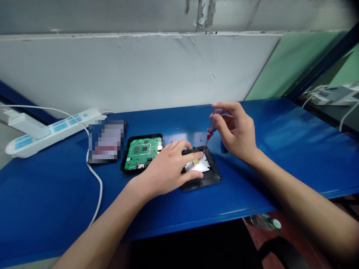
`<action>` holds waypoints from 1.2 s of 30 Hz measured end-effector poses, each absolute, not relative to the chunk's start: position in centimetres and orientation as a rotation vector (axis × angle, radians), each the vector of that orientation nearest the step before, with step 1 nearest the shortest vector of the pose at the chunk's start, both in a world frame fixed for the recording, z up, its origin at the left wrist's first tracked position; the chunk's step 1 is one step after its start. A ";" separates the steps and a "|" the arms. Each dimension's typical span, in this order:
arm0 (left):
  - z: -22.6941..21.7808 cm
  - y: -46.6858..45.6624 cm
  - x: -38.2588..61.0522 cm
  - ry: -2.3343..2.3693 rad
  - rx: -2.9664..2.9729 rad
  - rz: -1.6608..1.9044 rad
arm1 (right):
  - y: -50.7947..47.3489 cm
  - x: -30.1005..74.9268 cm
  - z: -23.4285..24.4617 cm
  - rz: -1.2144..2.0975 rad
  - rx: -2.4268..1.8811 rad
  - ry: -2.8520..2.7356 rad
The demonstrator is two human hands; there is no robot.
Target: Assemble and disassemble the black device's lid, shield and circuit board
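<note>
My right hand (pixel 237 129) grips a screwdriver (pixel 213 125) by its clear, reddish handle. The shaft points down, its tip at the upper edge of a black plastic cover (pixel 214 175) lying on the table. A silver metal plate (pixel 204 164) with a small yellowish pad sits in that cover. Fingers spread, my left hand (pixel 171 168) rests over the cover and the plate, hiding their left part. Its index fingertip is close to the screwdriver tip. Left of this hand lies a black case (pixel 125 160) holding a green circuit board (pixel 137 147).
A blue table (pixel 157 216) carries everything. At the left are a white power strip (pixel 60 129), a white cable (pixel 98 186) and a pixelated phone-like object (pixel 109 142). Small dark bits, perhaps screws, lie behind my hands. A plastic bottle (pixel 262 222) lies below the front edge.
</note>
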State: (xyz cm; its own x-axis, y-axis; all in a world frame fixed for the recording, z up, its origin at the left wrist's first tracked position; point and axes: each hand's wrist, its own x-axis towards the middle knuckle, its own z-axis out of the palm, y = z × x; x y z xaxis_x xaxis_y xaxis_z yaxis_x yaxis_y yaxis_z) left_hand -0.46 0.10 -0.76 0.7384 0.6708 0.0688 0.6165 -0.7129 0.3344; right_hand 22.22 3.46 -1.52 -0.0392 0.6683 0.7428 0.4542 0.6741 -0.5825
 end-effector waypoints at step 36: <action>-0.2 0.0 -1.3 1.026 2.585 0.174 | 2.0 21.6 -0.4 0.323 -0.778 -1.812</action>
